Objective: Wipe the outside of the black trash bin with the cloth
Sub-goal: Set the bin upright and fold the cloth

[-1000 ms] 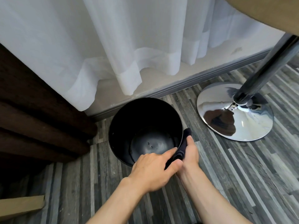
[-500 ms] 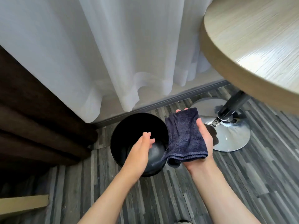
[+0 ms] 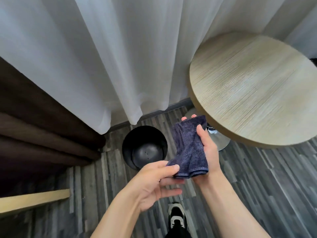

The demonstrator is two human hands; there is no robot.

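Note:
The round black trash bin [image 3: 137, 136] stands upright and open on the striped wood floor, below the curtain hem. A folded dark blue cloth [image 3: 189, 148] lies across my right hand [image 3: 208, 152], whose thumb presses on it from the right. My left hand [image 3: 154, 182] pinches the cloth's lower left corner between thumb and forefinger. Both hands are held high above the floor, to the right of the bin and apart from it. The bin's outer wall is mostly hidden from this angle.
A round light-wood table [image 3: 255, 88] on a chrome pedestal base [image 3: 221, 141] stands at the right. White sheer curtains [image 3: 120, 57] hang behind, dark brown drapes [image 3: 34, 126] at the left. A pale wood board [image 3: 34, 200] lies lower left. My shoe [image 3: 176, 217] is at the bottom.
The view has risen well away from the bin. My right hand lifted the cloth off the bin's side, and my left hand left the rim and took the cloth's corner.

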